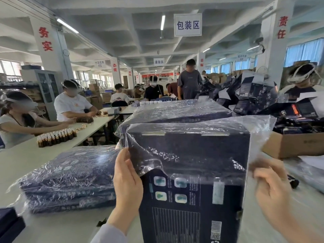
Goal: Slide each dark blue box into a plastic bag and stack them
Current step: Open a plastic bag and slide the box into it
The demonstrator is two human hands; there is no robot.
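Note:
A dark blue box (191, 204) stands upright in front of me, its printed back facing the camera. A clear plastic bag (189, 149) covers its upper half, with the bag's open edge across the middle of the box. My left hand (127, 186) pinches the bag's edge at the box's left side. My right hand (272, 188) pinches the bag's edge at the right side, blurred by motion. A stack of bagged dark blue boxes (70, 179) lies to the left on the white table (26, 162). More bagged boxes (177, 111) lie behind.
A cardboard carton (291, 146) with dark packets sits at the right, below a heap of flat dark blue cartons (252, 93). A dark box corner (8, 223) shows at the lower left. Several people sit at the left table with small brown bottles (56, 135).

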